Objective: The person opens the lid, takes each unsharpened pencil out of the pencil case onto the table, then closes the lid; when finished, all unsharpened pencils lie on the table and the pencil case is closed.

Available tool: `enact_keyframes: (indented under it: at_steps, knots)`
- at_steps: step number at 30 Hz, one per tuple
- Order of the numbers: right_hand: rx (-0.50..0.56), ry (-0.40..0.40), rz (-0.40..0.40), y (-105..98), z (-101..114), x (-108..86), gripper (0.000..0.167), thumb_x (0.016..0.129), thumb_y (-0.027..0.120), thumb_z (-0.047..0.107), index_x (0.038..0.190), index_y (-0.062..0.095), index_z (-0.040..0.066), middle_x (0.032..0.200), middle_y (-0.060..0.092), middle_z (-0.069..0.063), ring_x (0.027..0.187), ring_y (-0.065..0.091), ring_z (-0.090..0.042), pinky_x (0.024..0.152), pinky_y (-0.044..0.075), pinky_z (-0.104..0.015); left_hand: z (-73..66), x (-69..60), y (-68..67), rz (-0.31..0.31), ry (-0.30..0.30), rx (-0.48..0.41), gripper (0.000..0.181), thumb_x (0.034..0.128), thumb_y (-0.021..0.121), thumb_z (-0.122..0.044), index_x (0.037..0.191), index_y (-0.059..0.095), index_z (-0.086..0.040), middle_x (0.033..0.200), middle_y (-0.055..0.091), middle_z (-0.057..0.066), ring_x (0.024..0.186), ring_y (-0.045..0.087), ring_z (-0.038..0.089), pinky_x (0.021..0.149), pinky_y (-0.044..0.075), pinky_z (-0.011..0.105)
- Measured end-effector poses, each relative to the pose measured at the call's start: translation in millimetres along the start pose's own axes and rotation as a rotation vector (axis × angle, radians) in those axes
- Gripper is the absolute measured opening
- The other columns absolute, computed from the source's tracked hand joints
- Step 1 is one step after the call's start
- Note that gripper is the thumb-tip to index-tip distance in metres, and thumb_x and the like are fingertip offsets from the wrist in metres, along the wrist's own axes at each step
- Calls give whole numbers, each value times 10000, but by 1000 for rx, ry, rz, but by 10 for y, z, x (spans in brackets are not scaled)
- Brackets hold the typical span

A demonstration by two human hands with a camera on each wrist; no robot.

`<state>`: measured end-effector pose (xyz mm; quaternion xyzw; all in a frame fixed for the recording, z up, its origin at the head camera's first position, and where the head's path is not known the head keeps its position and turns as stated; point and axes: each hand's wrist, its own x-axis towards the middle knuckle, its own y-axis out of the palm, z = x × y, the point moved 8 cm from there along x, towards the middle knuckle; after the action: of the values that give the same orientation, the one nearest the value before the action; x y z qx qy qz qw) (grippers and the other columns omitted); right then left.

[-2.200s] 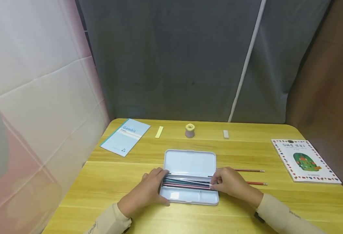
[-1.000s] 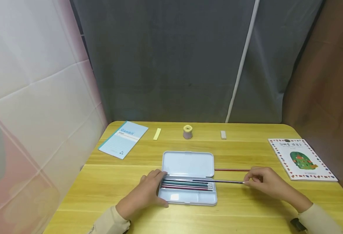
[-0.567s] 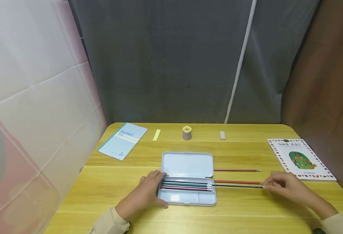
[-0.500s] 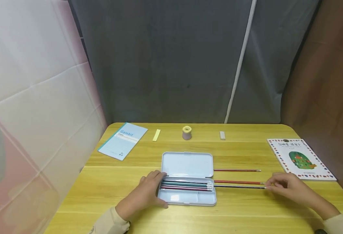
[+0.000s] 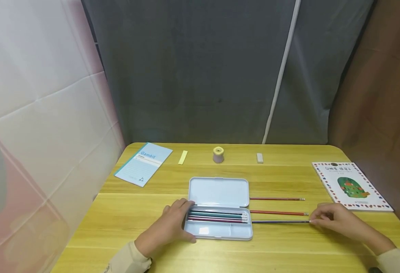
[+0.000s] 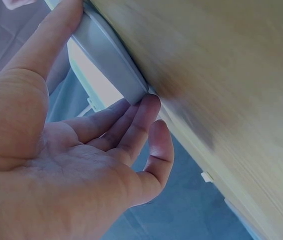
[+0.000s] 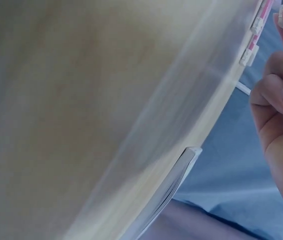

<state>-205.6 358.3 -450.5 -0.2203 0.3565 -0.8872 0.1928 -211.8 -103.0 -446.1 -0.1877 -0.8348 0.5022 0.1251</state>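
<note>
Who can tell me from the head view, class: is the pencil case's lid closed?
No, the lid is folded back from the pencil case, leaving the pencils inside it uncovered.

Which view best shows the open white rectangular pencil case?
The head view: the white pencil case shows its open lid and compartments. Left wrist catches only part of it; right wrist shows none.

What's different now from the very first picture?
The right hand has pulled a dark pencil rightward out of the white case and still pinches its end, just over or on the table. The left hand still holds the case; the two red pencils outside stayed put.
</note>
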Motion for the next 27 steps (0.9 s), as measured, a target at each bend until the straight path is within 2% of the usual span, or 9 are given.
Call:
enact_keyframes:
  at_steps: [10, 16, 21, 24, 27]
  knots:
    - [-46, -4, 68, 99, -65, 49, 224, 876, 822, -6, 904, 739, 200, 655, 476, 61, 671, 407, 77, 536, 359, -220, 4, -6, 7, 7, -1, -4, 1090, 566, 1056, -340, 1456, 558, 46, 1350, 632, 162, 1230, 577, 282, 938, 408, 443]
    - [-89, 41, 50, 97, -66, 67, 197, 872, 854, 73, 907, 745, 233, 686, 474, 160, 668, 412, 86, 535, 367, -219, 8, 2, 4, 6, -4, 8, 1090, 561, 1059, -338, 1455, 561, 39, 1347, 637, 162, 1232, 581, 288, 946, 415, 457]
    - [-170, 41, -67, 84, 137, 198, 176, 860, 872, 112, 893, 779, 258, 697, 476, 214, 644, 423, 74, 543, 385, -210, 4, 11, 6, 2, 5, 6, 1080, 562, 1063, -329, 1446, 565, 38, 1339, 638, 161, 1228, 584, 286, 939, 410, 450]
    - [-160, 17, -113, 165, 333, 359, 135, 878, 857, 112, 894, 795, 231, 684, 468, 199, 633, 418, 61, 545, 384, -212, 13, 15, 15, 0, 6, 7, 1079, 565, 1061, -335, 1447, 565, 39, 1340, 639, 160, 1228, 584, 283, 936, 409, 442]
    - [-114, -6, -125, 308, 542, 540, 35, 906, 838, 134, 906, 809, 153, 675, 468, 179, 631, 414, 56, 552, 394, -216, 23, 17, 23, 1, 5, 13, 1085, 565, 1059, -347, 1451, 564, 37, 1344, 640, 161, 1231, 585, 284, 936, 411, 440]
